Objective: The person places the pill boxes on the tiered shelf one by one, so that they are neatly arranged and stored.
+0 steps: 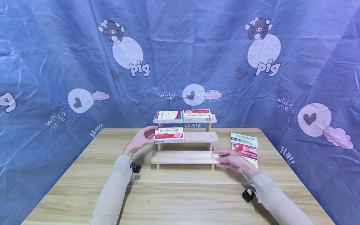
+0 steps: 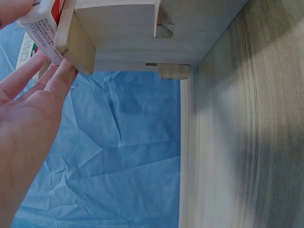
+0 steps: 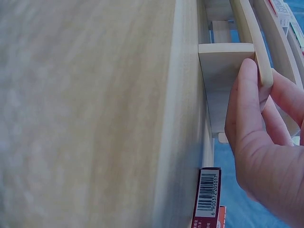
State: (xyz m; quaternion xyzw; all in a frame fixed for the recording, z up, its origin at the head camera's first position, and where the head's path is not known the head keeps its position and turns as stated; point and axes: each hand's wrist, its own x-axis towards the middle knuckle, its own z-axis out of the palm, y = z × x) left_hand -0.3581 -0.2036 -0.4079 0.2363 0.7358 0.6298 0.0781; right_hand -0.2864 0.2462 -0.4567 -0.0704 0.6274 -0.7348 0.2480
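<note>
A three-tier wooden stand (image 1: pixel 180 157) stands on the table. On its middle tier, at the left, lies a red and white medicine box (image 1: pixel 168 136). My left hand (image 1: pixel 139 141) grips the left end of this box, thumb at the front and fingers toward the back. In the left wrist view, the fingertips also touch the end of the shelf board (image 2: pixel 76 40). My right hand (image 1: pixel 232 161) pinches the right end of the lowest board, as the right wrist view shows with the thumb and fingers on either side of the board (image 3: pixel 265 78).
On the top tier lie a green and white medicine box (image 1: pixel 169 115) and a red and white one (image 1: pixel 197 115). To the right, a green and white box (image 1: pixel 244 140) and a red box (image 1: pixel 244 150) lie with another on the table. A blue patterned cloth (image 1: pixel 180 56) hangs behind.
</note>
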